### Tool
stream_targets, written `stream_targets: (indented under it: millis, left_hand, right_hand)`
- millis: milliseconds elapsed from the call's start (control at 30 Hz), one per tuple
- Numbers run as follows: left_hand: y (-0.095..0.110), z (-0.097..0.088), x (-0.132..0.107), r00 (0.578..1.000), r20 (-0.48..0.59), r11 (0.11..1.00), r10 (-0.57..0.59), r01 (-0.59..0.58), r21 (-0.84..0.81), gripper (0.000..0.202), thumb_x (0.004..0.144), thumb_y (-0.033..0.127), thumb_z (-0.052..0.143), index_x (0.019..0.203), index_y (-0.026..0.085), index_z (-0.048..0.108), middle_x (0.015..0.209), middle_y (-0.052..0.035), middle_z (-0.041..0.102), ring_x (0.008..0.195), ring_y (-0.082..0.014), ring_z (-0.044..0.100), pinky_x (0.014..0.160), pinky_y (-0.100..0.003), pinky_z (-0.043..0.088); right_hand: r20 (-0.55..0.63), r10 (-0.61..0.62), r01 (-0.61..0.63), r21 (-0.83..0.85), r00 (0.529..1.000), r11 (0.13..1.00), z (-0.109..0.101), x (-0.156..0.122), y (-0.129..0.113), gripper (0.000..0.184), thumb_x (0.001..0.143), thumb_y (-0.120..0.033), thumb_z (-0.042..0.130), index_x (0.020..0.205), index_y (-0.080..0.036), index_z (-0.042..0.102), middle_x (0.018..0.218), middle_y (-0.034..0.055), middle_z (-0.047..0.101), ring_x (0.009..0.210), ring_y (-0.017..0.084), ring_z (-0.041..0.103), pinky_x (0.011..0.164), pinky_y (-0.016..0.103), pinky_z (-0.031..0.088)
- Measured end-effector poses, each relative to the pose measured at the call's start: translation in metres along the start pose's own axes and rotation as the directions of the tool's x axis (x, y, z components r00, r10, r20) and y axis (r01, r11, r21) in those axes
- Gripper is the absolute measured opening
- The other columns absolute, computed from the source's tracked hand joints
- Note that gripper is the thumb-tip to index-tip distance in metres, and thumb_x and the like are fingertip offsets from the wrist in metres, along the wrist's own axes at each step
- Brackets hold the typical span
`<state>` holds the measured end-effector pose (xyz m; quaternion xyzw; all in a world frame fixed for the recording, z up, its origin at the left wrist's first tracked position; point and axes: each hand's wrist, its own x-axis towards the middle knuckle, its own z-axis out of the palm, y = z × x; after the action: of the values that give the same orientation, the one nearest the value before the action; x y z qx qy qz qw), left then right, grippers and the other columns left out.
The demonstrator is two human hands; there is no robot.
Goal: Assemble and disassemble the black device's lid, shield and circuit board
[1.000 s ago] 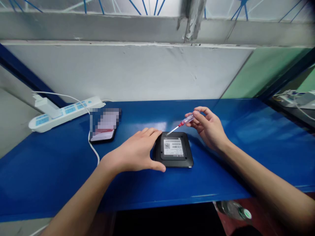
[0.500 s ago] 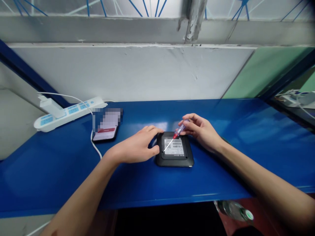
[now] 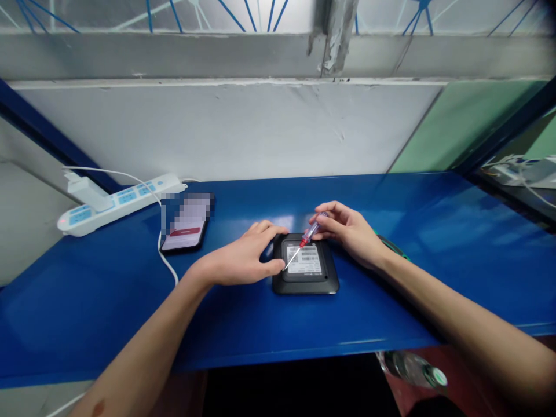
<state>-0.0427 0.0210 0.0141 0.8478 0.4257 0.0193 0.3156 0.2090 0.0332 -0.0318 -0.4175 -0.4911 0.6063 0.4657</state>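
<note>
A black square flat device lies on the blue table, with a white printed label facing up. My left hand rests at its left side, thumb and fingers spread apart, fingertips on the far left corner and thumb at the near left part. In my right hand is a screwdriver with a clear handle and red collar, gripped between thumb and fingers. Its shaft slants down to the left across the label. The tip meets the device's left part, right by my left thumb.
A phone lies to the left, beside a white cable. Behind it is a white power strip with a plugged-in charger. Something green shows behind my right forearm. A bottle is below the table edge.
The screwdriver tip has come closer to my left thumb, which now seems to touch it. The whole view has shifted slightly; both hands keep nearly the same pose.
</note>
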Motion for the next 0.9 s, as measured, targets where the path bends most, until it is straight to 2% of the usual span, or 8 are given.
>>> stream_targets:
  millis: [233, 467, 767, 900]
  left_hand:
    - [-0.0015, 0.0003, -0.0010, 1.000, 0.011, 1.000, 0.004, -0.004, -0.001, 0.064, 0.088, 0.040, 0.056, 0.147, 0.023, 0.037, 0.143, -0.0096, 0.044, 0.131, -0.0309, 0.045, 0.111, -0.047, 0.041]
    - [-0.0021, -0.0008, -0.0004, 1.000, 0.016, 1.000, 0.020, -0.020, 0.002, 0.064, 0.085, 0.031, 0.054, 0.146, 0.022, 0.038, 0.142, -0.0095, 0.045, 0.133, -0.0289, 0.043, 0.114, -0.046, 0.038]
    - [-0.0022, -0.0017, -0.0018, 0.999, 0.017, 0.999, 0.034, -0.034, -0.007, 0.066, 0.084, 0.032, 0.055, 0.148, 0.025, 0.037, 0.144, -0.0096, 0.045, 0.132, -0.0308, 0.045, 0.112, -0.049, 0.040]
    - [-0.0007, -0.0024, -0.0020, 1.000, 0.018, 1.000, 0.022, -0.022, -0.002, 0.068, 0.084, 0.034, 0.056, 0.148, 0.022, 0.037, 0.145, -0.0102, 0.044, 0.132, -0.0313, 0.045, 0.112, -0.048, 0.040]
  right_hand:
    - [0.002, 0.000, 0.000, -0.002, 1.000, 1.000, 0.0010, 0.0004, -0.0005, 0.028, 0.081, -0.035, 0.077, 0.100, -0.022, 0.061, 0.094, 0.0011, 0.073, 0.075, 0.014, 0.074, 0.080, 0.032, 0.061]
    - [0.006, 0.004, -0.004, 0.008, 1.000, 1.000, 0.0020, -0.0007, -0.0006, 0.029, 0.081, -0.036, 0.077, 0.100, -0.022, 0.061, 0.094, 0.0015, 0.073, 0.075, 0.014, 0.074, 0.081, 0.034, 0.062]
    - [0.003, 0.016, -0.015, -0.015, 1.000, 1.000, 0.0023, -0.0014, -0.0010, 0.030, 0.080, -0.037, 0.077, 0.100, -0.022, 0.061, 0.095, 0.0013, 0.073, 0.076, 0.014, 0.074, 0.082, 0.034, 0.062]
    - [-0.002, 0.024, -0.024, -0.022, 1.000, 0.999, 0.0022, -0.0004, -0.0007, 0.030, 0.080, -0.037, 0.078, 0.100, -0.023, 0.060, 0.094, 0.0014, 0.073, 0.077, 0.015, 0.074, 0.082, 0.035, 0.062]
